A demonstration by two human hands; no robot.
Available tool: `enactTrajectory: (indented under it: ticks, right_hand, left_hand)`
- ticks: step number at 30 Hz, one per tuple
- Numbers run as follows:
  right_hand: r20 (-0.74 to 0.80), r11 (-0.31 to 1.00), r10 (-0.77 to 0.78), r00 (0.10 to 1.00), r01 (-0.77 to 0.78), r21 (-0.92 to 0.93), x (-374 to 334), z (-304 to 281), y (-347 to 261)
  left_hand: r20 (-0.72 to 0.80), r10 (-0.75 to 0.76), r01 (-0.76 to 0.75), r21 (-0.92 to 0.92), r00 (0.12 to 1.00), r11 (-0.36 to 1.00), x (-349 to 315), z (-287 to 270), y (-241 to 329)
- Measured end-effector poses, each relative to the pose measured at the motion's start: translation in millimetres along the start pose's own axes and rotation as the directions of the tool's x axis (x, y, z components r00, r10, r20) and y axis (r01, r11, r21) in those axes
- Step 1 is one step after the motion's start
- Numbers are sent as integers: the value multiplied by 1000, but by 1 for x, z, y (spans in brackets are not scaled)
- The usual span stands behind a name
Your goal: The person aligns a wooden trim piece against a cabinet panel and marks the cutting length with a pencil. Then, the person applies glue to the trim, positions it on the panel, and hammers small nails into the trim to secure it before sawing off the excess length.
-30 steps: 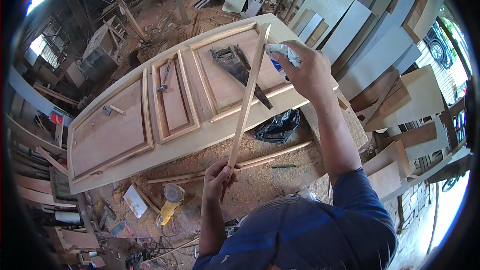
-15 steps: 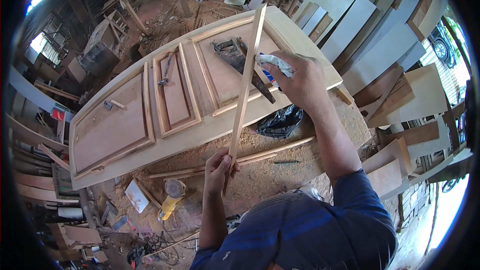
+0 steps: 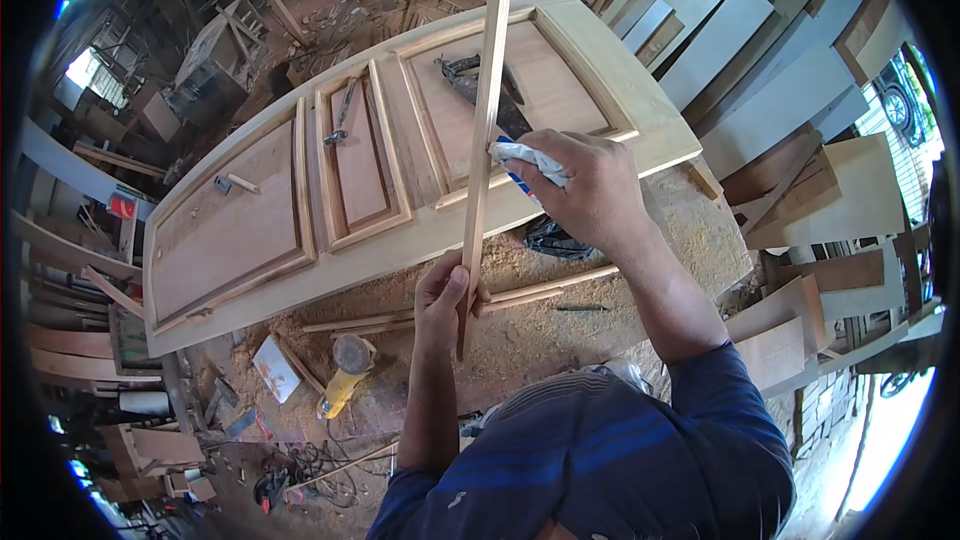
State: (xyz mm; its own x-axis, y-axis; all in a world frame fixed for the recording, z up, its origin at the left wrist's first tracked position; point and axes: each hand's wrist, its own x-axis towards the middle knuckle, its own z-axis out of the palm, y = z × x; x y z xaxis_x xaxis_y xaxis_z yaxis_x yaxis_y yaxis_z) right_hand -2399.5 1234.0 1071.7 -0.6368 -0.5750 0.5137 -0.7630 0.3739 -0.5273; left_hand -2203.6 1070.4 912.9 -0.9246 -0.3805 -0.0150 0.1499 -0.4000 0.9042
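My left hand (image 3: pixel 440 298) grips a long, narrow wooden strip (image 3: pixel 488 90) near its lower end and keeps it upright. In my right hand (image 3: pixel 598 182) is a crumpled white and blue squeeze tube (image 3: pixel 538 162), its tip at the side of the strip about midway up. Behind them a panelled wooden door (image 3: pixel 425 210) lies on the bench, with raised moulding around its panels. A hammer (image 3: pixel 342 120) rests on the middle panel. A dark hand saw (image 3: pixel 515 122) on the right panel is partly hidden by the strip and hand.
Sawdust covers the workbench (image 3: pixel 590 340). On it lie more wooden strips (image 3: pixel 530 293), a green pencil-like stick (image 3: pixel 582 308), a black plastic bag (image 3: pixel 555 240) and a yellow power tool (image 3: pixel 345 380). Boards (image 3: pixel 715 50) lean at the right. Cables (image 3: pixel 320 475) tangle at lower left.
My right hand and the tube have moved left and down along the strip. The strip stands more upright, and my left hand is slightly higher. The whole view has shifted a little.
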Motion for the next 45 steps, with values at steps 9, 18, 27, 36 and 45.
enactTrajectory:
  ticks: [9, 18, 27, 36, 45]
  right_hand:
    - [30, 995, -92, 995, 91, 36, -20, 26, -9]
    - [94, 988, -157, 983, 155, 30, -34, 37, -24]
    - [242, 992, -126, 962, 122, 31, -55, 50, -28]
    - [350, 988, -153, 924, 148, 41, -79, 62, -33]
    - [503, 992, -125, 855, 124, 36, -105, 75, -32]
  left_hand:
    - [-74, 10, -18, -110, 997, 994, 14, 7, 9]
    - [-200, 52, -86, -166, 978, 982, 22, 9, 17]
    - [-177, 112, -151, -226, 978, 962, 30, 5, 23]
    - [-243, 150, -196, -179, 958, 964, 44, 1, 31]
    - [-349, 163, -230, -158, 923, 960, 62, -4, 37]
